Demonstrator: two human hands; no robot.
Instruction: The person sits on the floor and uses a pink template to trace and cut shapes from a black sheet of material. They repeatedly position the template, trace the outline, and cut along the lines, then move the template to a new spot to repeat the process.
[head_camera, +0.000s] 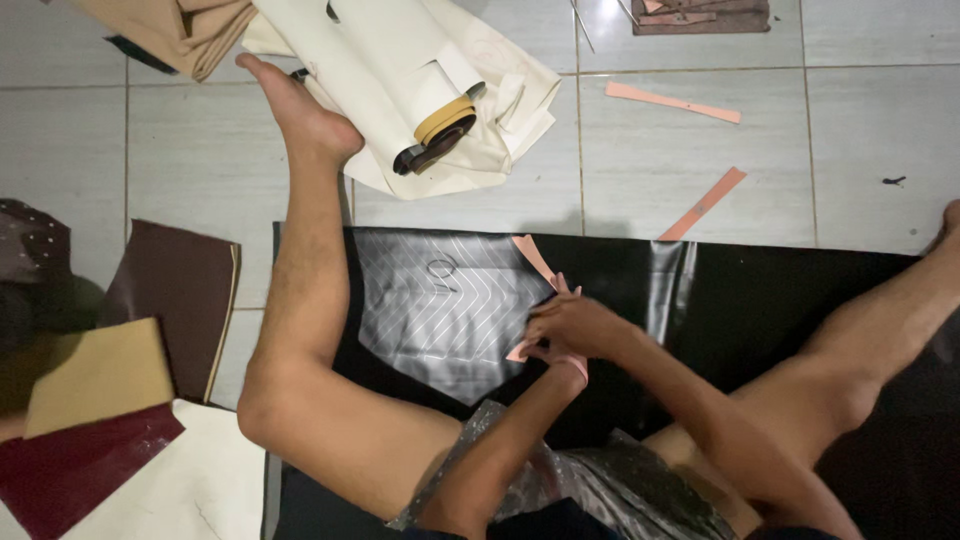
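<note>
The person sits on the tiled floor with legs spread, and a black glossy sheet lies spread between them. On that sheet rests a grey panel with pale chevron lines, flat and roughly square to the sheet's far edge.

Both hands meet at the right edge of the grey panel. The right hand lies on top, fingers curled and pressed down; the left hand comes in from below and sits under it, touching it. Between them is a thin pink pattern strip, whose far end sticks out towards the top of the panel while a small tip shows below the hands. The strip seems pinched or pinned down by the fingers, though which hand really clamps it I cannot tell, since the hands cover one another.

The step in hand looks like laying the strip along the panel's edge and holding it still, as for marking or tracing. The next move, I judge, calls for keeping the strip flat and steady against the panel so it does not slip on the slick material.

Two more pink strips lie on the tiles beyond, well apart from the hands. A cream roll of material lies near the left foot, and maroon and tan pieces are stacked at the left.
</note>
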